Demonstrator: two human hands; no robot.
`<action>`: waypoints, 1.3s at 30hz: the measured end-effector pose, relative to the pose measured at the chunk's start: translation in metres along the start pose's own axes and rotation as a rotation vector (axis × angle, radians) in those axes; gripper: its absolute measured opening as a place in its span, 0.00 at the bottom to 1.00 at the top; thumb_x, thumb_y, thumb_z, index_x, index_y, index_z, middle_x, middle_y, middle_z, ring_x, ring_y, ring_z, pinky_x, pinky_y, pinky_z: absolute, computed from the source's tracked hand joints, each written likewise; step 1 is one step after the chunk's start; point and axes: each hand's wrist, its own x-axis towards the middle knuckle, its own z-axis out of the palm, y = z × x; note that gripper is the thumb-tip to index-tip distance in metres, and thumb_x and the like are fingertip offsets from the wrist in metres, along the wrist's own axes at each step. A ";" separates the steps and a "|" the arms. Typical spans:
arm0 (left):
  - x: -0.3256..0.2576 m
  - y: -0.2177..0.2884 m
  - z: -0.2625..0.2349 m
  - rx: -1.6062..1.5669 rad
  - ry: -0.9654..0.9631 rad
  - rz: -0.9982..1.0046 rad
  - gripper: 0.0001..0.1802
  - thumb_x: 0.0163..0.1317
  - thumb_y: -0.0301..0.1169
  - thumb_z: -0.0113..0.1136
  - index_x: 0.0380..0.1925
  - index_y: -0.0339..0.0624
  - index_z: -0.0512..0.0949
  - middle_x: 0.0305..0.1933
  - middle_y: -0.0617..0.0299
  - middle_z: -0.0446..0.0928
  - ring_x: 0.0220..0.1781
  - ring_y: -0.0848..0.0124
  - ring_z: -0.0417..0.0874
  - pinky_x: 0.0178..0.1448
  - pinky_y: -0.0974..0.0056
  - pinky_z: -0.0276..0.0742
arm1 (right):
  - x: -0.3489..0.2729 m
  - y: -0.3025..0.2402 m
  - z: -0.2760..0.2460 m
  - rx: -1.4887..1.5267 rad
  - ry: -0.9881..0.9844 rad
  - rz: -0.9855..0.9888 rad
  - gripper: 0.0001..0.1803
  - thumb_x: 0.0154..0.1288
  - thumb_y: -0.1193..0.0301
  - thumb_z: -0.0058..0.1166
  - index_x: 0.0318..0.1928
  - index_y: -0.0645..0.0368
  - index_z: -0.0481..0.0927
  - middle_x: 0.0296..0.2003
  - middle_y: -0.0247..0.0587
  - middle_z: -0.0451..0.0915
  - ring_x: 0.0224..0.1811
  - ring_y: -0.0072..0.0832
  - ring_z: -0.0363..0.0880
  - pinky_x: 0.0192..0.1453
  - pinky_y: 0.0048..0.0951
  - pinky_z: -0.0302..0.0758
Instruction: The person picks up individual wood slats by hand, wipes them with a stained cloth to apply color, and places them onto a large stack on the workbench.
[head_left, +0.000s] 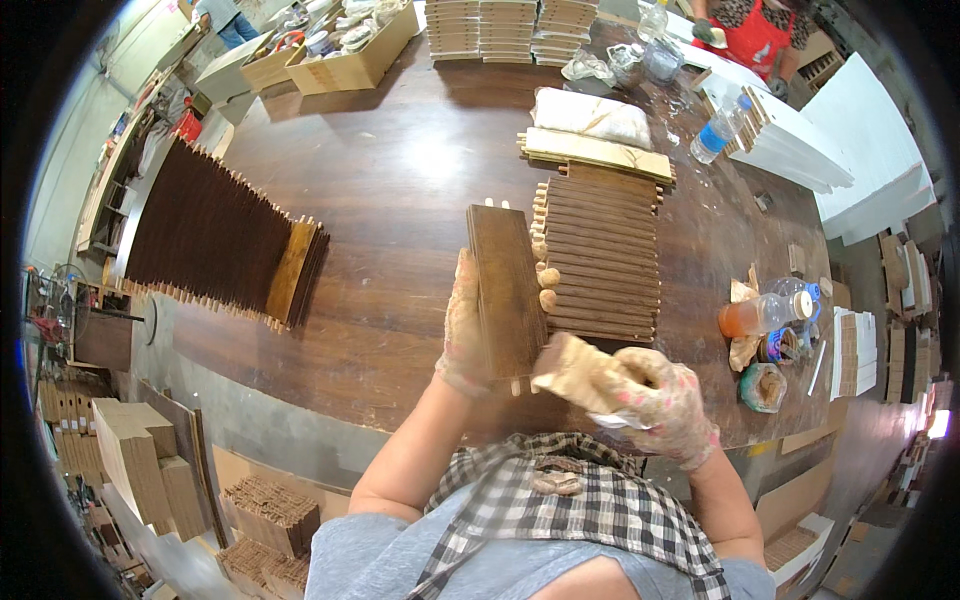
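Your left hand (465, 335) grips the board (505, 290) | right hand (660, 400), near board's lower end, clutches a wad (568, 372) | bottle (770, 310): orange liquid (738, 320)

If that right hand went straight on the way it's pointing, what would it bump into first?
Probably the dark wooden board in the left hand: the tan piece held in the right hand points toward the board's near end, though the depth between them is unclear.

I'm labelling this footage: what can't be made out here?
All in the head view:
Left hand: most fingers hidden behind the dark board.
Tan block: gripped end covered by the right hand.
Red-aproned person: head mostly cut off by upper edge.
Items in the open carton: too small to identify.
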 end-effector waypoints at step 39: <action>-0.012 -0.029 0.011 0.012 0.039 -0.455 0.40 0.72 0.64 0.34 0.61 0.39 0.71 0.49 0.50 0.79 0.46 0.61 0.81 0.50 0.59 0.81 | 0.015 0.060 0.004 0.231 0.543 0.398 0.31 0.51 0.69 0.68 0.60 0.54 0.79 0.50 0.47 0.78 0.49 0.40 0.82 0.51 0.34 0.80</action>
